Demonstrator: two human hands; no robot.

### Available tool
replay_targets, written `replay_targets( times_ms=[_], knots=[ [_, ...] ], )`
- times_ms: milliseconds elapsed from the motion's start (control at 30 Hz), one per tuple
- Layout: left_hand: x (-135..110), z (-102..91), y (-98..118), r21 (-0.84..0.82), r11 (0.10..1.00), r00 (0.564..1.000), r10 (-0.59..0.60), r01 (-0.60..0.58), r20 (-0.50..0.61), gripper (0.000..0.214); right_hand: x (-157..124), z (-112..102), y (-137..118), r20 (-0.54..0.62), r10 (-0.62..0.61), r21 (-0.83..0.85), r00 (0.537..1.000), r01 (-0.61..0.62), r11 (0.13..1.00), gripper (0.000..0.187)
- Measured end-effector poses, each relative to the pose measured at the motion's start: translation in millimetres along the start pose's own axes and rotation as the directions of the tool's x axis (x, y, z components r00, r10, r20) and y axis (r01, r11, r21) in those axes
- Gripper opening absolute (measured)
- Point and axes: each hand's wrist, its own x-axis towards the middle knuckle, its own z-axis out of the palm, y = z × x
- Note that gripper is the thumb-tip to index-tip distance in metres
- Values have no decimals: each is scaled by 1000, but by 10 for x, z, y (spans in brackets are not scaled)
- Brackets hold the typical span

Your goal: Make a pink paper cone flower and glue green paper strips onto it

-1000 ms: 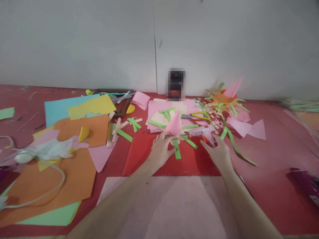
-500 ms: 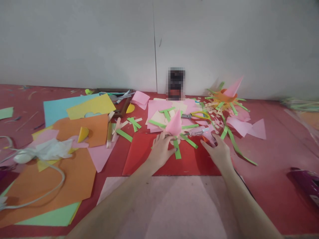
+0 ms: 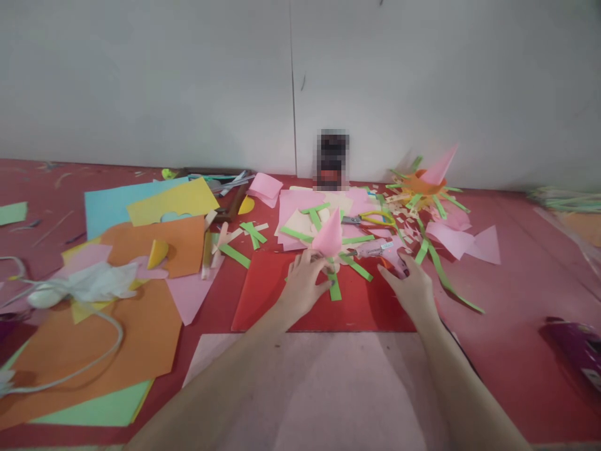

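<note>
My left hand [image 3: 307,282] pinches the base of a paper piece at the centre. That piece has a pink paper cone [image 3: 328,235] standing up and green paper strips [image 3: 335,287] spreading from under it. The fingertips partly hide its base. In my right hand [image 3: 412,285] is a clear-bodied glue gun [image 3: 375,247] with an orange trigger, its thumb and fingers curled around the handle end. The nozzle points left, close to the cone's base. Both hands are over a red sheet [image 3: 267,294]. Yellow-handled scissors [image 3: 375,218] lie just behind the glue gun.
A second cone piece with an orange ring [image 3: 425,181] stands back right among paper scraps. Coloured sheets [image 3: 154,244] and a white cable [image 3: 110,344] cover the left. A brown tray [image 3: 235,203] is at the back, below a white wall [image 3: 188,81]. A purple object [image 3: 575,347] lies far right.
Almost nothing differs. Both hands, the paper piece and the glue gun stay in place, while the view shifts very slightly.
</note>
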Motion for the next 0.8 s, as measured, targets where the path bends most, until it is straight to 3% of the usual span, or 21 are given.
replay_targets(
  times_ms=[233,333,500,667,800],
  knots=[
    [9,-10,12,14,1000,1000,-14,13,16,41,-3,2,0,11,17,-1,1000,-17,1000,65],
    [5,-1,-2,8,1000,1000,-10,10,8,39,-6,-2,-5,9,12,-7,1000,-12,1000,64],
    [-3,31,-32,-6,1000,1000,1,-2,-14,19,-5,4,1,7,11,11,1000,-11,1000,65],
    [6,25,-31,11,1000,1000,-3,3,-13,37,-6,3,-8,7,11,3,1000,-11,1000,63],
    [0,19,-12,17,1000,1000,-18,19,-9,40,-1,9,-8,12,17,13,1000,-17,1000,63]
  ],
)
